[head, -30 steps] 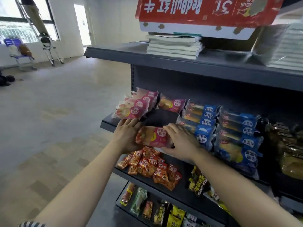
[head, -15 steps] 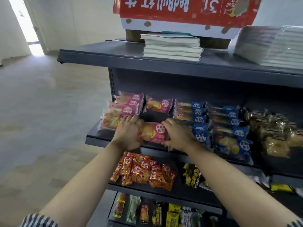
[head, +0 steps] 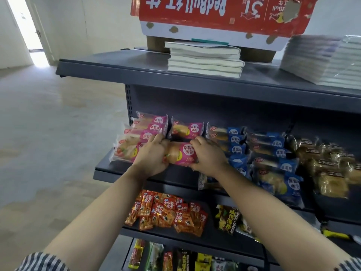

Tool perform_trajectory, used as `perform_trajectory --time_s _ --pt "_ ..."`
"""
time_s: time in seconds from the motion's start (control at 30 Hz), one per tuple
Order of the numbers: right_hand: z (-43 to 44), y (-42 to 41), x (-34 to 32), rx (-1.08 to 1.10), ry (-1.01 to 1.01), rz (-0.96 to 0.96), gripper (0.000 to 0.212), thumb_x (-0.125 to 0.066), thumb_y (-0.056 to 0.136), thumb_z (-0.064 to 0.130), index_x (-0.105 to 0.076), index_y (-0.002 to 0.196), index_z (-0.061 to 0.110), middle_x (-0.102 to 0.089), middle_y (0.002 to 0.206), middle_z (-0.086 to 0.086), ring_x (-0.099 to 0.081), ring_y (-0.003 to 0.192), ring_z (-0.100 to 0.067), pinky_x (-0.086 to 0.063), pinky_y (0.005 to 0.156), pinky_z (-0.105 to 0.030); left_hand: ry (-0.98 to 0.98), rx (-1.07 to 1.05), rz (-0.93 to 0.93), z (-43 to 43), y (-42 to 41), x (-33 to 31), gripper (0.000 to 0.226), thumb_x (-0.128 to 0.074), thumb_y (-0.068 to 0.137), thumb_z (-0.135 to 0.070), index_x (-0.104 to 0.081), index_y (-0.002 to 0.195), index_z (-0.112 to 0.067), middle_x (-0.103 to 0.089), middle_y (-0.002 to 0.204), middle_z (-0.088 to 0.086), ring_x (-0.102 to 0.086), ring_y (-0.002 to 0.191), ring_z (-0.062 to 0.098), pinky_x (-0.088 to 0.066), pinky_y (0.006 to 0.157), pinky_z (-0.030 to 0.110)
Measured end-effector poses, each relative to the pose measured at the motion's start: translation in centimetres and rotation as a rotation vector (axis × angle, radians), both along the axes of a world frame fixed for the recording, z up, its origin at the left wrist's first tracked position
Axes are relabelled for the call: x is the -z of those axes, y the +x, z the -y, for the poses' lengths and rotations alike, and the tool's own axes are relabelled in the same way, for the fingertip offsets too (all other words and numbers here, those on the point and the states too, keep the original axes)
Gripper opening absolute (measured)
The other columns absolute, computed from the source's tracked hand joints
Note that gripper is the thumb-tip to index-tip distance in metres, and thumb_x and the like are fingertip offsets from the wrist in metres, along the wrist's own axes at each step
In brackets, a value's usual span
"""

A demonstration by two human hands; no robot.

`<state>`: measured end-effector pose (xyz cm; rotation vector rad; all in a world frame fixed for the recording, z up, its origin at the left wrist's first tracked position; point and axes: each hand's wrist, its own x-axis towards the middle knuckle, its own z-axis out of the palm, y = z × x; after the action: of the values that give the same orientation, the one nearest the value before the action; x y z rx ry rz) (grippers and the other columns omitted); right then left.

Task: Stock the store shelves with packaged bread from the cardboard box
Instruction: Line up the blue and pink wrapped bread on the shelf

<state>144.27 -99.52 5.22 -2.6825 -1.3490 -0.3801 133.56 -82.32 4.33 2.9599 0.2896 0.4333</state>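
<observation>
My left hand (head: 154,153) and right hand (head: 207,155) grip the bread (head: 182,153) between them, fingers (head: 156,138) curled round its ends, right over the shelf (head: 117,173) lip. Drop it this far forward and it could slide off.

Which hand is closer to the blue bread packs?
Right. The right hand sits right beside the blue packs, at one end of the pink pack; the left hand holds the other end, farther left.

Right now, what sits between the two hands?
One pink bread packet, seen in the head view: the left hand grips its left end, the right hand its right end.
</observation>
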Motion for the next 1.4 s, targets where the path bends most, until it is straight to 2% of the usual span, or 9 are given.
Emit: perform_trajectory --time_s 0.23,0.4,0.57,0.63,0.73,0.93,1.17,1.3,1.4 --pt "-0.5 1.6 -0.5 0.08 0.018 -0.043 0.075 -0.079 0.071 0.044 -0.043 0.132 0.018 -0.047 0.131 0.0 -0.055 0.113 -0.021 -0.052 0.084 -0.036 0.001 0.048 0.001 -0.6 2.8 -0.4 0.06 -0.066 0.076 -0.021 -0.051 0.133 -0.009 -0.041 0.131 0.009 -0.038 0.125 0.029 -0.047 0.097 0.041" --pt "-1.3 2.9 -0.3 0.158 0.033 -0.051 0.077 -0.079 0.071 0.048 -0.043 0.132 0.018 -0.046 0.133 -0.001 -0.056 0.113 -0.023 -0.051 0.084 -0.037 0.04 0.084 -0.035 -1.5 5.0 -1.0 0.063 -0.067 0.079 -0.023 -0.047 0.137 -0.01 -0.038 0.137 0.008 -0.036 0.129 0.027 -0.043 0.103 0.038" --pt "-2.4 4.7 -0.7 0.236 -0.005 -0.018 0.081 -0.079 0.071 0.048 -0.04 0.134 0.016 -0.043 0.138 -0.005 -0.059 0.109 -0.024 -0.054 0.075 -0.037 0.258 0.049 -0.043 -2.0 7.3 -1.4 0.064 -0.064 0.081 -0.036 -0.045 0.139 -0.017 -0.041 0.139 0.004 -0.041 0.128 0.026 -0.031 0.107 0.04" --pt "-2.8 5.4 -0.9 0.256 -0.031 0.0 0.084 -0.08 0.071 0.046 -0.037 0.137 0.017 -0.04 0.143 -0.007 -0.057 0.115 -0.025 -0.054 0.078 -0.037 0.281 0.043 -0.04 -2.0 8.0 -1.2 0.063 -0.063 0.081 -0.036 -0.045 0.139 -0.017 -0.042 0.139 0.004 -0.042 0.128 0.025 -0.03 0.107 0.04" --pt "-3.2 6.3 -1.0 0.263 -0.065 0.002 0.084 -0.081 0.071 0.044 -0.038 0.137 0.016 -0.04 0.142 -0.008 -0.047 0.127 -0.027 -0.049 0.091 -0.041 0.317 0.026 -0.054 -2.2 9.0 -0.6 0.061 -0.062 0.082 -0.038 -0.046 0.138 -0.018 -0.043 0.138 0.002 -0.041 0.128 0.024 -0.027 0.108 0.04" --pt "-4.4 7.5 -1.4 0.251 -0.138 -0.05 0.076 -0.081 0.072 0.038 -0.042 0.132 0.013 -0.042 0.135 -0.007 -0.05 0.121 -0.027 -0.048 0.091 -0.039 0.378 -0.009 -0.108 -3.2 10.9 0.1 0.06 -0.062 0.083 -0.039 -0.047 0.137 -0.019 -0.044 0.135 0.001 -0.042 0.127 0.024 -0.022 0.11 0.04" --pt "-5.5 9.1 -1.7 0.277 -0.224 -0.136 0.081 -0.079 0.076 0.033 -0.037 0.141 0.011 -0.029 0.152 -0.012 -0.032 0.14 -0.034 -0.042 0.103 -0.044 0.45 0.005 -0.122 -3.9 12.3 0.3 0.052 -0.061 0.084 -0.028 -0.051 0.134 -0.019 -0.047 0.135 0.003 -0.047 0.123 0.023 -0.019 0.113 0.042" --pt "-5.9 10.1 -1.4 0.282 -0.183 -0.155 0.07 -0.078 0.077 0.028 -0.042 0.136 0.012 -0.038 0.143 -0.01 -0.046 0.128 -0.031 -0.048 0.094 -0.042 0.466 0.012 -0.128 -4.0 13.3 0.6 0.048 -0.061 0.085 -0.028 -0.054 0.131 -0.017 -0.049 0.133 0.004 -0.051 0.119 0.023 -0.02 0.112 0.039" --pt "-6.1 10.6 -1.2 0.292 -0.16 -0.131 0.063 -0.076 0.08 0.025 -0.045 0.134 0.011 -0.041 0.139 -0.011 -0.05 0.122 -0.03 -0.048 0.091 -0.041 0.467 0.015 -0.138 -4.2 13.9 0.7 0.051 -0.059 0.086 -0.026 -0.051 0.135 -0.016 -0.046 0.139 0.006 -0.052 0.12 0.023 -0.017 0.115 0.037"
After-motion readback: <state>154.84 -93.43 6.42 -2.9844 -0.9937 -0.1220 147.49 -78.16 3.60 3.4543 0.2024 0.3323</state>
